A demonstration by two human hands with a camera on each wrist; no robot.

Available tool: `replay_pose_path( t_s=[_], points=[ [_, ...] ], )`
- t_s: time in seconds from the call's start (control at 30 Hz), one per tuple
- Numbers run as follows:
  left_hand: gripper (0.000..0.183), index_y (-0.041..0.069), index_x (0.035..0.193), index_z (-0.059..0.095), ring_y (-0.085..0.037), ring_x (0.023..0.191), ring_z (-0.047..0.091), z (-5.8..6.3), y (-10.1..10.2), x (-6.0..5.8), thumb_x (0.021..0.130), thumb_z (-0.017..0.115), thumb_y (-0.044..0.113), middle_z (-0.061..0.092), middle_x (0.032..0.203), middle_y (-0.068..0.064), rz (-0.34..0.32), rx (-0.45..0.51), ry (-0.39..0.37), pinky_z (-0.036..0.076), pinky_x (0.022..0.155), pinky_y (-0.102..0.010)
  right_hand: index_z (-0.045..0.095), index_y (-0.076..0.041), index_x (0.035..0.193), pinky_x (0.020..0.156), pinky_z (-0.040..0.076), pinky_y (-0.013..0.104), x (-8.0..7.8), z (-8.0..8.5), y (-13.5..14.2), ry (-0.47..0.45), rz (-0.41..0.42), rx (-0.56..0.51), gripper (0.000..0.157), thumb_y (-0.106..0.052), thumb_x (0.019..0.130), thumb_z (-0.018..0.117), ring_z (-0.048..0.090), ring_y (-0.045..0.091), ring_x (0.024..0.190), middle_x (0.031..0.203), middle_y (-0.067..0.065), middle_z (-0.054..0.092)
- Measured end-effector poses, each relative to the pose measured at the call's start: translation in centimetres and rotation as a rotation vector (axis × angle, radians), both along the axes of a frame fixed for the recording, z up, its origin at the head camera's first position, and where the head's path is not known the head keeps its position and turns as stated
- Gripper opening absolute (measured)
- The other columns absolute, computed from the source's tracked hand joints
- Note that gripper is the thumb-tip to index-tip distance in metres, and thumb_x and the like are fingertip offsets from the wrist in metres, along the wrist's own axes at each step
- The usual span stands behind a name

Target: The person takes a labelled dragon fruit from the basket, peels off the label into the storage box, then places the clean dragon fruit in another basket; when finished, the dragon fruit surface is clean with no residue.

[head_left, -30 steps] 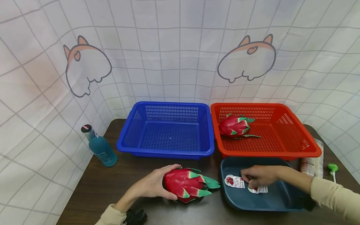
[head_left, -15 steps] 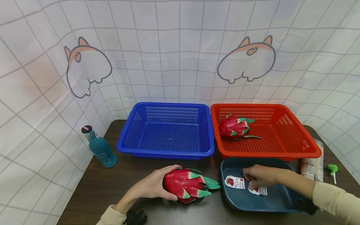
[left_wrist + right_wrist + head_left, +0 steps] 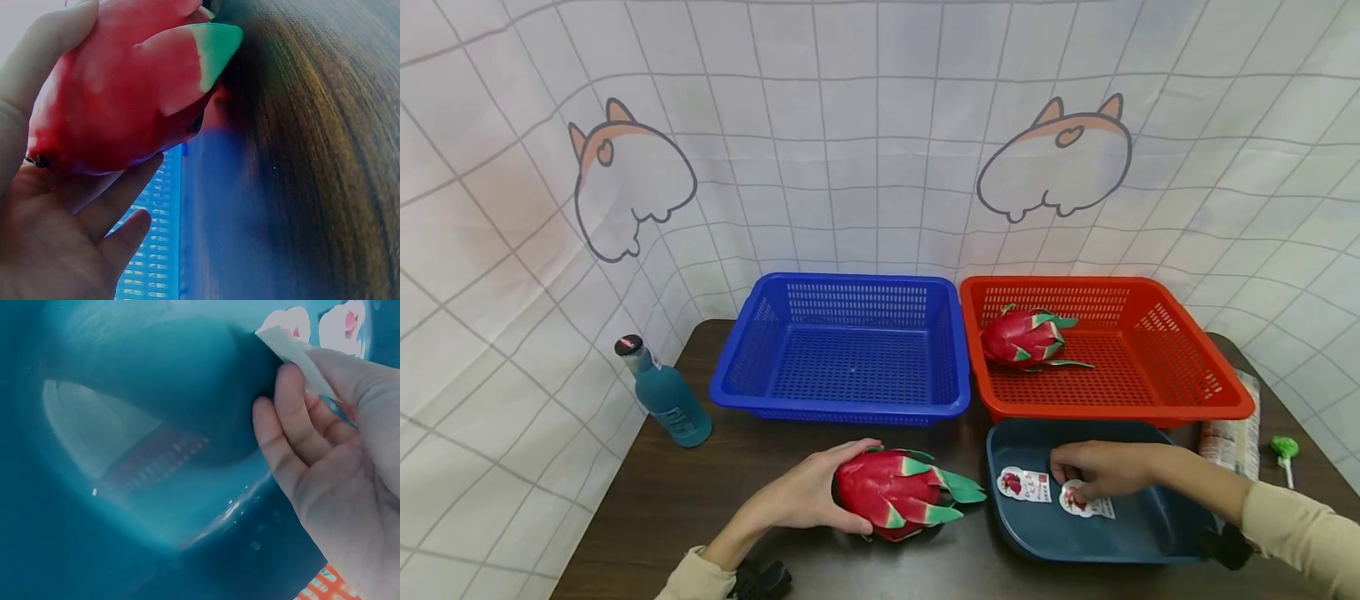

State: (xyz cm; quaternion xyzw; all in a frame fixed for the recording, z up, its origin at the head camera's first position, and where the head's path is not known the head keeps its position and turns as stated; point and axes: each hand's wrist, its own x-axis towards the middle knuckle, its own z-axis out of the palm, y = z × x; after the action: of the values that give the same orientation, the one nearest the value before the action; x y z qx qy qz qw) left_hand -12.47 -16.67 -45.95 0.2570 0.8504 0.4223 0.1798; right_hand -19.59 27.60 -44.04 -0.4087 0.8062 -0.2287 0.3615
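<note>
My left hand (image 3: 812,492) grips a red toy dragon fruit (image 3: 898,496) with green-tipped scales, low over the wooden table in front of the blue basket. In the left wrist view, the thumb lies along one side of the dragon fruit (image 3: 119,94) and fingers lie against the other. On the right, my right hand (image 3: 1105,471) reaches into a dark blue-green tray (image 3: 1120,546). Its thumb and fingers pinch a white paper label (image 3: 297,359), whose blank side shows in the right wrist view. Two labels (image 3: 1026,485) printed with a red fruit picture lie in the tray beside that hand.
Behind the hands stand an empty blue basket (image 3: 850,412) and a red basket (image 3: 1150,408) bearing another dragon fruit (image 3: 1022,337). A blue bottle (image 3: 673,404) stands at left. At right lie a printed packet (image 3: 1232,433) and a green lollipop (image 3: 1285,450).
My right hand has shifted slightly to the right within the tray, uncovering more of the right-hand label. The left hand and its dragon fruit stay in place.
</note>
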Motion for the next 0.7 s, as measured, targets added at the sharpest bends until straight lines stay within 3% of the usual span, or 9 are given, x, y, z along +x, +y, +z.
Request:
replay_pose_path(
  t_s=[0.13, 0.3, 0.47, 0.7],
  points=[
    [0.093, 0.015, 0.149, 0.036, -0.02, 0.119, 0.054, -0.1, -0.1, 0.1, 0.073, 0.081, 0.048, 0.051, 0.14, 0.001, 0.0, -0.003, -0.007, 0.053, 0.086, -0.024, 0.05, -0.013, 0.1, 0.061, 0.039, 0.015, 0.0, -0.1, 0.3, -0.035, 0.017, 0.007, 0.019, -0.014, 0.089, 0.066, 0.039, -0.002, 0.073, 0.094, -0.001, 0.045],
    [0.093, 0.015, 0.149, 0.036, -0.021, 0.118, 0.055, -0.1, -0.1, 0.1, 0.074, 0.081, 0.047, 0.052, 0.139, 0.0, 0.001, 0.005, -0.015, 0.053, 0.085, -0.024, 0.049, -0.015, 0.1, 0.062, 0.039, 0.014, 0.2, -0.1, 0.3, 0.022, 0.044, 0.007, 0.021, -0.014, 0.089, 0.066, 0.038, -0.003, 0.074, 0.096, -0.001, 0.042],
    [0.093, 0.014, 0.149, 0.036, -0.021, 0.117, 0.055, 0.2, 0.0, 0.1, 0.074, 0.081, 0.046, 0.052, 0.139, -0.001, 0.001, 0.007, -0.015, 0.054, 0.083, -0.024, 0.046, -0.023, 0.105, 0.064, 0.042, 0.016, 0.4, 0.2, 0.2, 0.08, 0.007, 0.088, 0.03, -0.017, 0.087, 0.07, 0.043, 0.0, 0.077, 0.101, 0.001, 0.037],
    [0.093, 0.014, 0.149, 0.036, -0.022, 0.118, 0.055, 0.2, 0.0, 0.1, 0.074, 0.081, 0.046, 0.052, 0.139, -0.001, 0.001, 0.003, -0.015, 0.054, 0.084, -0.024, 0.048, -0.028, 0.12, 0.076, 0.052, 0.028, 0.4, 1.3, 0.1, 0.159, -0.065, 0.227, 0.046, -0.026, 0.083, 0.075, 0.055, 0.01, 0.09, 0.11, -0.001, 0.05]
  ],
)
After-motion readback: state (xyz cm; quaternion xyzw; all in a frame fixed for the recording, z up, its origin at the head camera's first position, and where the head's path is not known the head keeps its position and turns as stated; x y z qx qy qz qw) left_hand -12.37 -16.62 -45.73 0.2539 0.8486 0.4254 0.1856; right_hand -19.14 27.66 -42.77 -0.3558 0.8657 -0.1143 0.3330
